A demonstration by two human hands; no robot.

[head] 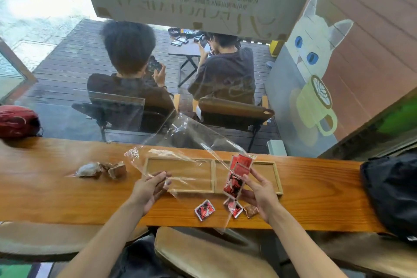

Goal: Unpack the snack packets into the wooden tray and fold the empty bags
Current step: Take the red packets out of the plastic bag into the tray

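One head-worn camera looks forward and down, close over the wooden counter.

Both bare forearms reach forward, held raised. The left hand turns palm inward, its fingers and thumb pinching together at the tips. The right hand curls its fingers, thumb up, gripping.

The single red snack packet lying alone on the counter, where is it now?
In the head view, the red snack packet lies on the wooden counter, just outside the wooden tray's near edge, between the hands.
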